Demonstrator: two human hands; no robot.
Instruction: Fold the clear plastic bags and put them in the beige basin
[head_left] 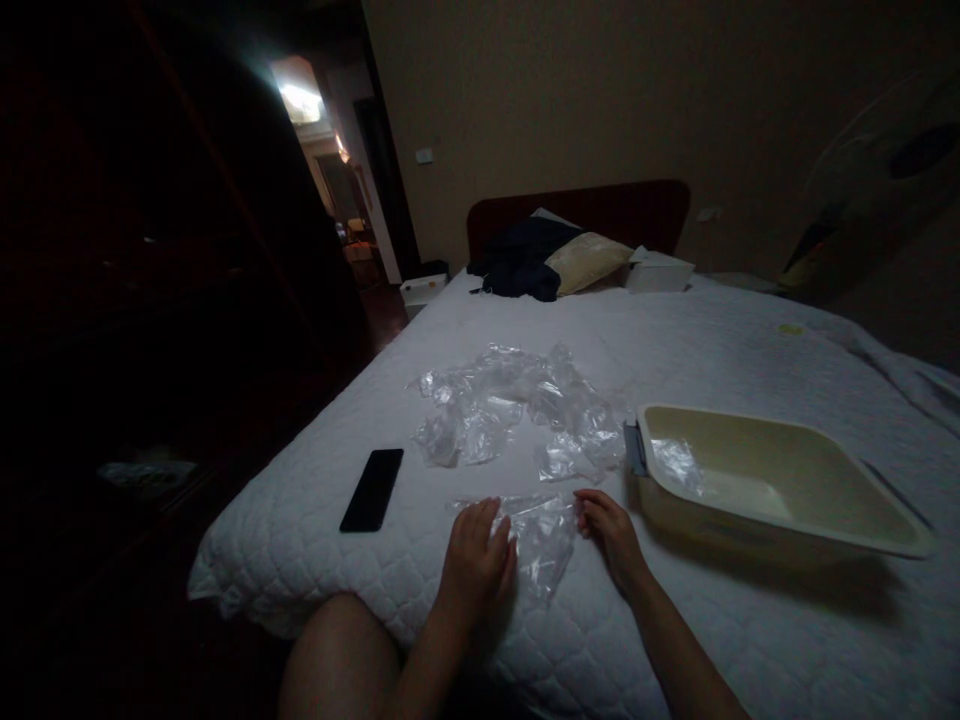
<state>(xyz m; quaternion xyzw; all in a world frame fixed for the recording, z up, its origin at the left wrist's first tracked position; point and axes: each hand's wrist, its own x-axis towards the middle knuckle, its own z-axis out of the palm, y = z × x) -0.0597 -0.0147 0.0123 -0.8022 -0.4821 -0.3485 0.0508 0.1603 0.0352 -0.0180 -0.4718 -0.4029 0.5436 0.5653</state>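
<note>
A clear plastic bag (541, 545) lies spread on the white quilted bed cover (427, 575) between my two hands. My left hand (478, 555) rests on its left side, palm down with the fingers stretched out. At the bag's upper right corner, my right hand (606, 530) has its fingertips closed on the edge. Just beyond them lies a loose heap of crumpled clear plastic bags (517, 395). A cream plastic basin (787, 535) with grey handles stands to the right of my right hand, and one clear plastic bag (675, 462) is inside it.
A black phone (372, 490) lies on the bed left of my hands. Dark clothes (529, 260), a beige pillow (589, 260) and a white box (660, 274) sit by the headboard (652, 215). A fan (892, 165) stands at the right. The room is dim.
</note>
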